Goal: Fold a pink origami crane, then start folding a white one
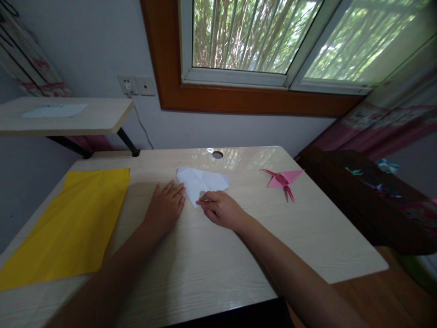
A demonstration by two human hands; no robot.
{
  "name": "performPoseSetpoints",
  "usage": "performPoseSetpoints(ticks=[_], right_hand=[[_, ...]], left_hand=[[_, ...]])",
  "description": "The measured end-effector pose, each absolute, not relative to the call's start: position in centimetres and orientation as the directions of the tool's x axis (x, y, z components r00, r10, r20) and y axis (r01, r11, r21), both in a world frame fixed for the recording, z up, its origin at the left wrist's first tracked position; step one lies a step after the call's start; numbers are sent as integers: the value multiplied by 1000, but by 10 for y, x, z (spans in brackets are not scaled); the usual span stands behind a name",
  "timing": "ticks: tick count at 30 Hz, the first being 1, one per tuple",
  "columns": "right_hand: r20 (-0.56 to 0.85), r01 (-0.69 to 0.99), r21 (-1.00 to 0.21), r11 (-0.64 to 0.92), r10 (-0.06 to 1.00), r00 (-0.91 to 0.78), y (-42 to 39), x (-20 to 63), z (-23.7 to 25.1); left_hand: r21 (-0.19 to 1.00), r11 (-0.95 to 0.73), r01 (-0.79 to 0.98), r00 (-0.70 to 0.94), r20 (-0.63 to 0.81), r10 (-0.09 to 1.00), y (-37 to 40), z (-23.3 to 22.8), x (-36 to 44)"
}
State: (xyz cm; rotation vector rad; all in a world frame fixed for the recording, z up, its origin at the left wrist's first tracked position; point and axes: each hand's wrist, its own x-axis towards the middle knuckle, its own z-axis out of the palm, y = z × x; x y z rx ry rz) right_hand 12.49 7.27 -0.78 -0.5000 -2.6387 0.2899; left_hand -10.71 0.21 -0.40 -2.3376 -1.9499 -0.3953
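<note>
A folded sheet of white paper (201,180) lies on the wooden table (218,264), its lower corner pointing toward me. My right hand (220,208) pinches that corner between thumb and fingers. My left hand (167,200) rests flat at the paper's left edge, fingers spread, with the fingertips just at the sheet. To the right on the table is a pink folded paper crane (285,180), apart from both hands.
A large yellow sheet (78,218) covers the table's left side. Behind it stands a raised shelf (102,119) with a pale sheet (54,110) on it. A cable hole (217,155) sits near the back edge. A dark object (239,316) shows at the front edge.
</note>
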Motion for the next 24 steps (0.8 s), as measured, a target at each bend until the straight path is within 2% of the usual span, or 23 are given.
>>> performPoseSetpoints(ticks=[10,15,20,24], right_hand=[[389,313,-248,917,390,-835,70,126,-4],[419,267,-312,912,385,-823,72,127,-5],[441,187,-402,897,368,-819,77,127,-7],[451,169,-424,890,369,-813,77,127,-5]], left_hand=[[115,-140,983,103,277,955,8,-8,-114],[148,-275,950,222,298,928,6,-7,-116],[160,-467,870,417,265,869,1,-12,-112],[147,-455,879,419,222,881,0,-14,-108]])
